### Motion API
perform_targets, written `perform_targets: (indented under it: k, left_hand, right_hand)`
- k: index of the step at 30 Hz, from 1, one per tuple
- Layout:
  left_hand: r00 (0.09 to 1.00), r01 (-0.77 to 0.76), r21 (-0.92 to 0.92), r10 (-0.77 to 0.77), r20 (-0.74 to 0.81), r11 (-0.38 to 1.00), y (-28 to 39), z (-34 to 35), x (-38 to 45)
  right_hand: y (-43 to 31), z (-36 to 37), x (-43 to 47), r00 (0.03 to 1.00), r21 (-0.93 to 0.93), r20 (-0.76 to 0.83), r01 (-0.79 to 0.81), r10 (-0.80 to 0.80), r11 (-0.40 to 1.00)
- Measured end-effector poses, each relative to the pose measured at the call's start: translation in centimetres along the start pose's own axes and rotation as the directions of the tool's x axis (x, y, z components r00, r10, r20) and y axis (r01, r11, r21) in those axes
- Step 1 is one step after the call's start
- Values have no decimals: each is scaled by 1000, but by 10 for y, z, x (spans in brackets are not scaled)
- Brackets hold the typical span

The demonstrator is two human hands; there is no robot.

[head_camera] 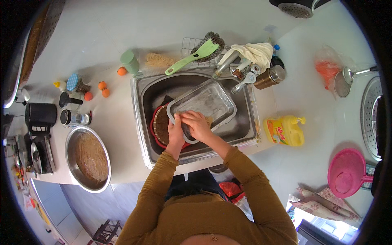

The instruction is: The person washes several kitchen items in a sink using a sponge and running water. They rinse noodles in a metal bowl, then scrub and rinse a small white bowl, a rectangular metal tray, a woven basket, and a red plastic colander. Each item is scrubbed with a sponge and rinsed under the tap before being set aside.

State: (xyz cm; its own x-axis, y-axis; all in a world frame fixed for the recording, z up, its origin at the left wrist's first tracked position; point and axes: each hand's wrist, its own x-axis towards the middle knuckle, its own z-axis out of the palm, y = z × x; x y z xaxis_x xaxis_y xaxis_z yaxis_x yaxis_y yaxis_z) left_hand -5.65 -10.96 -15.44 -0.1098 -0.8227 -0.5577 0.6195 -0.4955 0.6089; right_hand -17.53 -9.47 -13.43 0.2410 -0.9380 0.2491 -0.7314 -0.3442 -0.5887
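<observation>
Over a stainless steel sink (245,125), a rectangular metal tray (202,98) is tilted, its lower left corner between my hands. My left hand (176,131) grips the tray's left edge with the thumb on top. My right hand (196,124) lies over the inside of that corner; its fingers partly hide what is beneath, and whether it holds anything there I cannot tell. Beneath the tray, at the sink's left, sits a brown round thing with a red rim (161,125), partly covered. The faucet (226,64) stands behind the sink, draped with a white cloth (252,53).
Left of the sink, a steel bowl (107,165) holds dry noodles near the counter edge. Jars (75,118) and small orange fruits (102,85) stand behind it. A green-handled brush (196,56) rests across the sink's back rim. A yellow detergent jug (283,130) is at the right.
</observation>
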Motion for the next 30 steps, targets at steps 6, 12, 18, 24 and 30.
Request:
perform_targets:
  k: [6, 12, 18, 24, 30]
  left_hand:
    - [998, 54, -5, -54, -29, 999, 1, 5, -8]
    - [998, 0, 93, -5, 56, 996, -6, -17, 0]
    - [995, -59, 155, 46, 85, 986, 1, -2, -10]
    - [1000, 0, 106, 0, -4, 994, 4, 1, -22]
    - [998, -56, 156, 51, 38, 986, 11, 22, -21]
  right_hand:
    - [44, -54, -31, 985, -40, 171, -4, 11, 999]
    - [57, -72, 13, 885, -19, -435, -194, 167, 981]
    - [41, -22, 35, 915, 7, -376, -154, 145, 988]
    - [39, -33, 31, 993, -98, -120, -17, 5, 995]
    - [44, -30, 24, 942, -47, -306, -157, 135, 986]
